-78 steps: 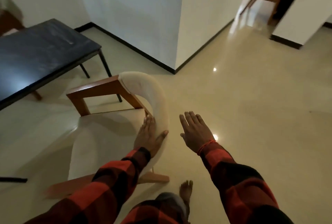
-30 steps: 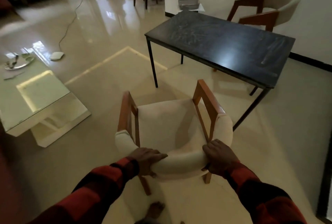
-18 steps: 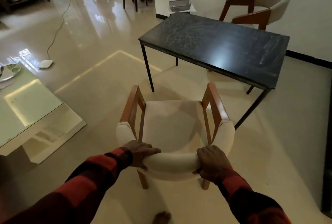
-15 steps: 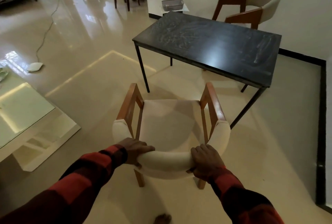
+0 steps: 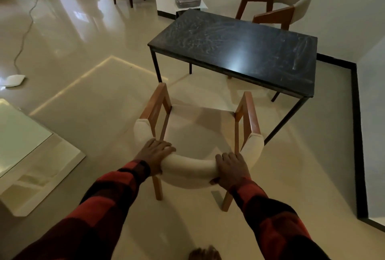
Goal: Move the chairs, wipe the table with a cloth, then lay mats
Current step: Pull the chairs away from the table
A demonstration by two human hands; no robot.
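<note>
Since 2.6 s ago the view swung round: then only the left hand (image 5: 155,154) touched the chair (image 5: 198,134) and the right hand (image 5: 232,169) hovered flat; now both hands curl round the padded backrest, gripping it. The chair stands upright at frame centre, facing the tabletop (image 5: 235,49), just short of its near edge. Over the last second it has barely shifted. Judgement: still in the chair-moving step; wiping and mats not started, no cloth or mats seen.

Tabletop dark, streaky, bare. Second chair (image 5: 279,7) behind it, upper right, by the wall. Glossy floor (image 5: 83,103); cable (image 5: 25,30) upper left; tray (image 5: 187,0) beyond the table.
</note>
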